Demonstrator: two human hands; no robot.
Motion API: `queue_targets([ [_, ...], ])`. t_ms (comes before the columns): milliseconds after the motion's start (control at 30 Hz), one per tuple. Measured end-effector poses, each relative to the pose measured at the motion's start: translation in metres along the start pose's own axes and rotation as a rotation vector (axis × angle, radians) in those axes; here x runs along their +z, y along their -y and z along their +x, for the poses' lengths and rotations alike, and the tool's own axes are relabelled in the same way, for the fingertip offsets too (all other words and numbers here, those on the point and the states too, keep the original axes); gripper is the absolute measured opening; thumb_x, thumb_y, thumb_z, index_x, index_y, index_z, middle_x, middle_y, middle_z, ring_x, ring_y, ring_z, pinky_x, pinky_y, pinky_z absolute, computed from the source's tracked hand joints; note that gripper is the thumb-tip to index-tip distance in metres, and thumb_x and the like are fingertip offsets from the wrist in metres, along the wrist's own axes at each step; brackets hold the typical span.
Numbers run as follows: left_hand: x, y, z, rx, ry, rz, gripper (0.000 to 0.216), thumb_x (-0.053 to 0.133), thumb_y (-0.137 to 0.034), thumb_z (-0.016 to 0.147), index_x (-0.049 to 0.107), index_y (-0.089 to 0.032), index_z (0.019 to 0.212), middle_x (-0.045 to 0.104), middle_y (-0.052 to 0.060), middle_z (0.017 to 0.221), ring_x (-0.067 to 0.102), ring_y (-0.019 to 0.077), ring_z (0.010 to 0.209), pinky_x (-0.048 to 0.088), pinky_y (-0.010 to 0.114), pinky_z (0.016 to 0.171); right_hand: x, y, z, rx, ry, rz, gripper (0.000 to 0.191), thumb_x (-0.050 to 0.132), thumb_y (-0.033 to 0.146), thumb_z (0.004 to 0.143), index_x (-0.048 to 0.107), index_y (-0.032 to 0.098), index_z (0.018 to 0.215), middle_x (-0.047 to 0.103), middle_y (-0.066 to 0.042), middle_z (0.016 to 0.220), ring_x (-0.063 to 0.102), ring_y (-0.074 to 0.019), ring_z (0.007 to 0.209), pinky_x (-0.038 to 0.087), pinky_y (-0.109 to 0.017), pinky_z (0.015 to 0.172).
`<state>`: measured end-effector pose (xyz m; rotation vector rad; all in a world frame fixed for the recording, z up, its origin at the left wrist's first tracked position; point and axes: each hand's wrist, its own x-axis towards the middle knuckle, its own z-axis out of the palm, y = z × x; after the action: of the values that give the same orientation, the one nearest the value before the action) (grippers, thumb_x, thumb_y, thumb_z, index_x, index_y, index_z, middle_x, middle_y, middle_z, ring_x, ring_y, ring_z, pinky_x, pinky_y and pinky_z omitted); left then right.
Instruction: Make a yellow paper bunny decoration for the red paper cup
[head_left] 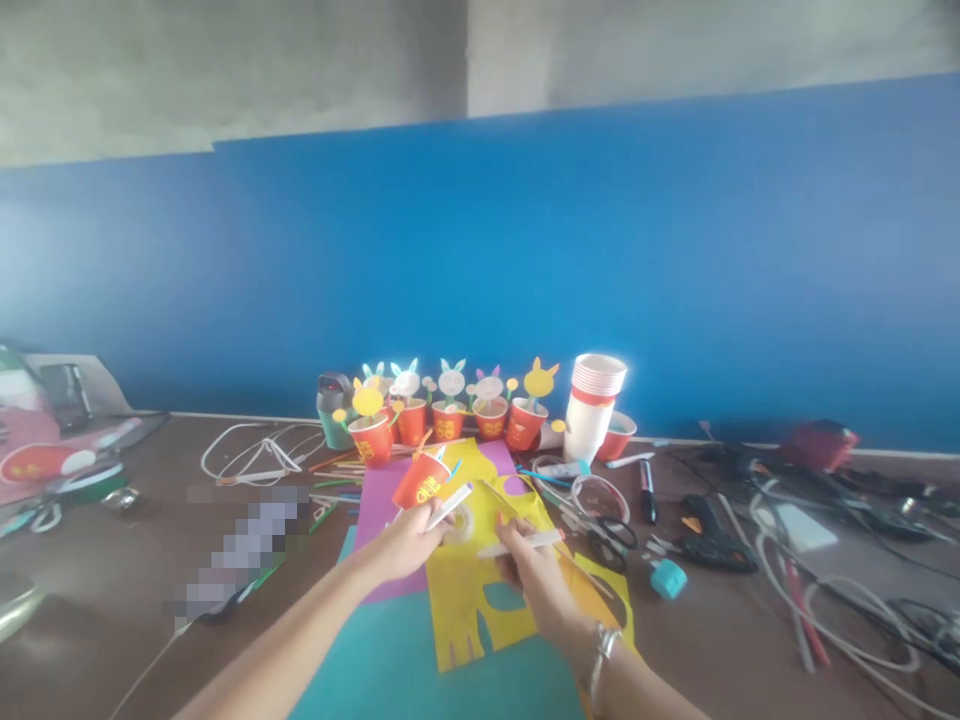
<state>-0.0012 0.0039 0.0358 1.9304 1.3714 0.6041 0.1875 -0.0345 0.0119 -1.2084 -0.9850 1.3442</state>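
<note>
My left hand (409,540) is closed around a white marker (451,504) with a dark purple end, which points up to the right. My right hand (534,575) grips another white marker (523,544), its reddish end to the right. A thin stick (496,498) also shows at the right fingertips; whether it is held I cannot tell. Beneath both hands lies a yellow sheet with cut-outs (457,590), over purple paper (375,505) and teal paper (397,650). A tilted red paper cup (420,482) sits just beyond my left hand. A pale tape roll (459,524) lies between the hands.
Red cups with paper animal faces (448,422) line the wall, beside stacked white cups (592,405). To the right are black-handled scissors (613,540), a black marker (647,490), a glue gun (716,535) and tangled cables (825,600). A bottle (334,410) stands at back left.
</note>
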Motion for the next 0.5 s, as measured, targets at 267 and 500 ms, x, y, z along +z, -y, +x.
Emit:
queue_targets([
  [267, 0.01, 0.012, -0.003, 0.079, -0.135, -0.142, 0.026, 0.039, -0.038, 0.092, 0.056, -0.019, 0.095, 0.07, 0.005, 0.087, 0.067, 0.0211, 0.085, 0.051, 0.033, 0.08, 0.001, -0.003, 0.002, 0.011, -0.011, -0.006, 0.035, 0.054, 0.047, 0.076, 0.034, 0.025, 0.058, 0.033, 0.009, 0.04, 0.022, -0.0084, 0.037, 0.013, -0.024, 0.041],
  [500, 0.017, 0.022, -0.01, 0.135, -0.148, -0.196, 0.022, 0.046, -0.041, 0.092, 0.055, -0.021, 0.095, 0.069, 0.003, 0.079, 0.065, 0.0196, 0.075, 0.049, 0.028, 0.071, 0.002, 0.003, -0.001, 0.047, 0.058, -0.022, 0.032, 0.062, 0.046, 0.068, 0.039, 0.025, 0.062, 0.034, 0.01, 0.046, 0.025, -0.0094, 0.042, 0.017, -0.024, 0.044],
])
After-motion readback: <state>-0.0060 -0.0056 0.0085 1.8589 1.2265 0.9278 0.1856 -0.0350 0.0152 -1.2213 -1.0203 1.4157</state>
